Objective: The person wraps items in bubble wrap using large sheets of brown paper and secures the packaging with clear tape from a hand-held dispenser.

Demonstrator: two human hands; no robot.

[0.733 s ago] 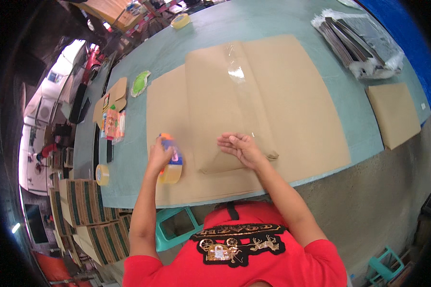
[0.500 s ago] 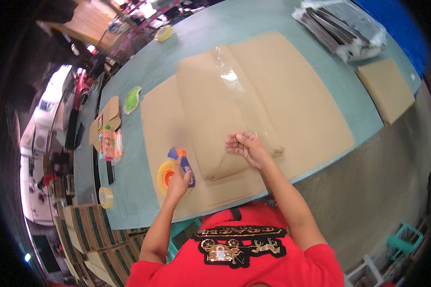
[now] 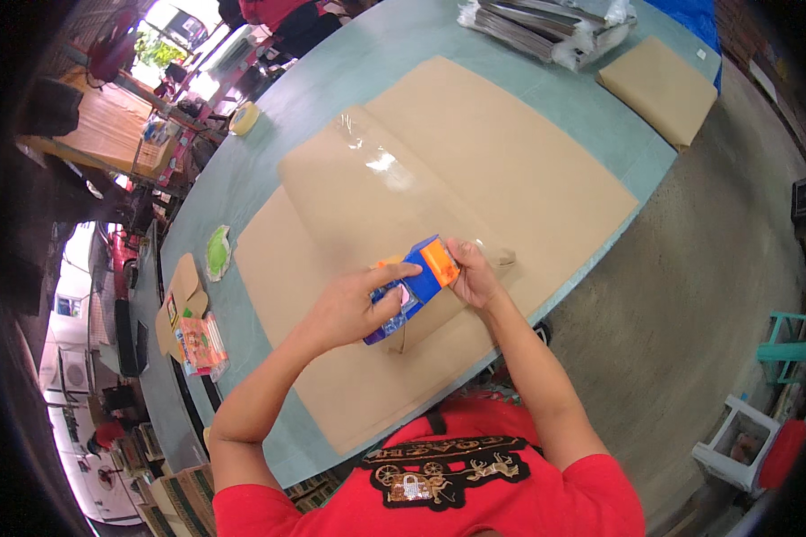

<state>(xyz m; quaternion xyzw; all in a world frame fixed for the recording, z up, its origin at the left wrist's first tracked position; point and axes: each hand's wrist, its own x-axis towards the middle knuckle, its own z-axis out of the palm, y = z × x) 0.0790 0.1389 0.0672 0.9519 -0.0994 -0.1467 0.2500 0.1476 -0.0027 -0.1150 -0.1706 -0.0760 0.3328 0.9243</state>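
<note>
My left hand (image 3: 354, 304) is wrapped round a blue and orange tape dispenser (image 3: 427, 273), tilted above the near part of a brown paper-wrapped parcel (image 3: 394, 210). At the dispenser's orange end, the fingers of my right hand (image 3: 476, 276) are closed on its edge. Whether a tape end is pinched there is too small to tell. Clear shiny tape (image 3: 381, 161) runs along the parcel's top. Beneath the parcel lies a large sheet of brown paper (image 3: 564, 170). My hands hide the parcel's near side in part.
On the green table (image 3: 331, 76) are a tape roll (image 3: 244, 118), a green item in clear wrap (image 3: 218, 253), an orange packet (image 3: 201, 343) and a cut cardboard piece (image 3: 184, 291). A plastic-wrapped stack (image 3: 546, 31) and a wrapped brown packet (image 3: 658, 89) sit far right. Stools (image 3: 743, 443) stand on the floor.
My left hand has lifted the tape dispenser off the paper and brought it rightwards over the parcel. My right hand, loosely curled before, now meets its orange end. The view has turned.
</note>
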